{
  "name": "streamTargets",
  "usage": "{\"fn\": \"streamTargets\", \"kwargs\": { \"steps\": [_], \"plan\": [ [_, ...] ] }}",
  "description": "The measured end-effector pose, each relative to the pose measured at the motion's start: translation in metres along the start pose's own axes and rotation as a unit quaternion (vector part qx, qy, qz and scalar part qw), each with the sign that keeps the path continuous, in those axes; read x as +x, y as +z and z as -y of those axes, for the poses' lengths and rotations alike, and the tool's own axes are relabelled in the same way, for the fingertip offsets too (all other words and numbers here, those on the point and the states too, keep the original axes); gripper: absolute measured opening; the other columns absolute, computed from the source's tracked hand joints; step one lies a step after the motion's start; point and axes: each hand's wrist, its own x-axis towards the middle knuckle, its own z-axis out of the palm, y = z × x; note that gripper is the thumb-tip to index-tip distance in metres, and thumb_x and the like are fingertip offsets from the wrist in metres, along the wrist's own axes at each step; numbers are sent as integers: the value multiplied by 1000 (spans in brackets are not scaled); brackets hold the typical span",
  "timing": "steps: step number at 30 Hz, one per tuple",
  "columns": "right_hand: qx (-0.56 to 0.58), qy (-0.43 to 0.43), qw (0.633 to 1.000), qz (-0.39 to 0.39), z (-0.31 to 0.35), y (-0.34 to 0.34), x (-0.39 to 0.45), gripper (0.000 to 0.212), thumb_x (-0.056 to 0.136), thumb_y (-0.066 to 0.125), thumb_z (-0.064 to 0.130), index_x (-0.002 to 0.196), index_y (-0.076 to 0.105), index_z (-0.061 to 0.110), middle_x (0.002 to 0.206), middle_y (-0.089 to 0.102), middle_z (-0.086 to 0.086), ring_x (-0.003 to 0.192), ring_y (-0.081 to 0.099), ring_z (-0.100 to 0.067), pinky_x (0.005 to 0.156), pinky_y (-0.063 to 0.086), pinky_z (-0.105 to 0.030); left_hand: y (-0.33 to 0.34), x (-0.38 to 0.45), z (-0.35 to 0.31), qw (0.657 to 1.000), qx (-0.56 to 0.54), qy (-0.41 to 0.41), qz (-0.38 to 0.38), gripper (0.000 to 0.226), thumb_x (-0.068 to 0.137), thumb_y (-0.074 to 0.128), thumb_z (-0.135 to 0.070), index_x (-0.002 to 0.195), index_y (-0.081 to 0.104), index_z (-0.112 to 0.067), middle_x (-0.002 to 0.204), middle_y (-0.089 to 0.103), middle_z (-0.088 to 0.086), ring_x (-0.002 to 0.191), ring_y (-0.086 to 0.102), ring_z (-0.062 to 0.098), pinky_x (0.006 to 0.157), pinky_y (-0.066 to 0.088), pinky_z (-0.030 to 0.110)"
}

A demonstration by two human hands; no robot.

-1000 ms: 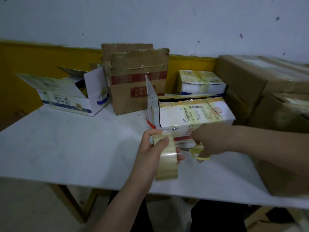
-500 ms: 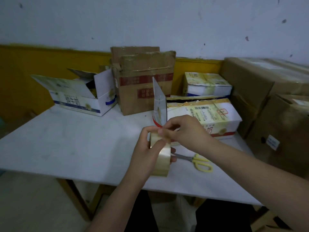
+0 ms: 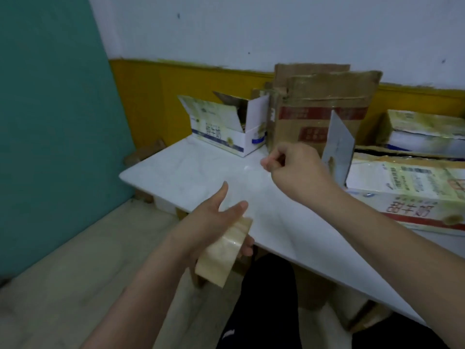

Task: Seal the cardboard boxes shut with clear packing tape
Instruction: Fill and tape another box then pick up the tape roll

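Here, my left hand (image 3: pixel 211 217) gripping the packing tape roll (image 3: pixel 222 253) at the white table's (image 3: pixel 191 172) near edge, right hand (image 3: pixel 294 165) above the table, fingertips pinching the pulled clear tape end.

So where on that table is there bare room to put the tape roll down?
Bare marble lies between the left hand holding the tape roll and the open white box at the back. The right side is crowded with boxes.
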Motion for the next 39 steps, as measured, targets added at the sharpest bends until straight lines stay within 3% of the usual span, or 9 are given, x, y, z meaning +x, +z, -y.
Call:
{"fn": "streamTargets", "kwargs": {
  "steps": [3,5,8,13,24,28,33,36,39],
  "plan": [
    [7,13,999,33,-3,28,1,24,94,65,22,75,64,8,73,60,5,72,56,-4,54,34,-10,-9,-11,26,998,37,-22,-34,74,102,57,-38,160,11,-38,66,74,-3,60,73,10,59,59,24],
    [-6,23,998,54,-9,48,0,28,93,67,29,78,66,5,79,64,-2,78,56,-14,62,36,-21,-9,-4,45,997,24,-35,-67,85,96,65,-44,159,8,-41,115,73,15,96,74,31,87,59,41],
    [-22,43,996,75,-26,73,6,30,93,66,27,77,65,2,87,69,-7,88,62,-19,74,44,-26,-18,12,69,992,87,-7,-90,87,95,61,-54,161,7,-38,158,38,-2,144,40,24,106,35,28],
    [-93,40,989,111,-50,101,16,32,95,63,29,71,55,9,85,63,-10,88,62,-28,73,49,-33,-15,42,93,989,114,-20,-91,98,84,62,-72,156,-1,-51,159,38,-8,139,46,31,113,40,42],
    [-201,-48,976,70,-80,121,11,36,97,58,39,105,55,4,114,44,-9,92,56,-28,65,43,-34,-9,72,99,967,169,9,-189,78,100,53,-52,161,7,-36,160,36,-2,128,41,8,93,31,17],
    [-209,12,975,78,-97,113,17,56,92,57,57,113,54,5,119,45,-9,98,55,-28,67,43,-33,-9,86,90,950,220,-6,-221,83,99,51,-56,162,4,-31,156,43,9,135,47,24,90,33,20],
    [-174,-51,983,2,-97,116,4,27,94,61,37,108,59,15,117,49,-4,98,53,-26,66,45,-33,-19,86,73,884,385,-92,-251,96,89,37,-81,162,0,-31,136,59,10,110,64,31,79,51,35],
    [-191,-213,956,70,-96,116,0,36,99,50,36,132,60,27,141,52,6,119,51,-24,90,41,-36,-18,73,61,809,503,-106,-284,71,100,34,-66,153,30,-19,126,61,12,103,61,28,69,42,34],
    [-189,-205,936,217,-99,119,-2,51,106,25,47,153,35,32,160,30,13,148,25,-14,118,22,-37,-5,63,40,806,507,-44,-301,48,106,35,-46,141,48,-14,129,60,12,111,59,28,76,42,32]
  ]
}}
